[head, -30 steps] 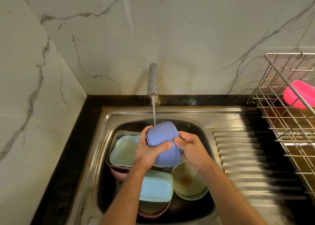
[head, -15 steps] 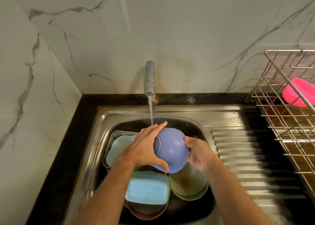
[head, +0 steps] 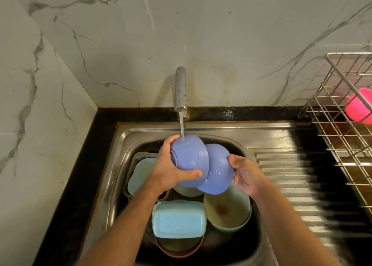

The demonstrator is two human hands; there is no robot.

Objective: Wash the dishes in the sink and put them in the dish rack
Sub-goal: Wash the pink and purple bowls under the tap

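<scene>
Marble-veined walls meet in a corner behind a steel sink (head: 281, 132), where the tap (head: 180, 90) runs a thin stream. Over the basin, the left hand (head: 167, 171) has its grip curled round one purple bowl (head: 190, 161), under the water; the right hand (head: 246, 175) grasps a second purple bowl (head: 218, 170) by its rim. Both look light, stiff and wet-slippery, so the rim is probably the surest hold. The dish rack (head: 346, 128) stands far right.

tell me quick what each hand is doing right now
Left hand: closed on a purple bowl under the tap water.
Right hand: closed on a second purple bowl.
</scene>
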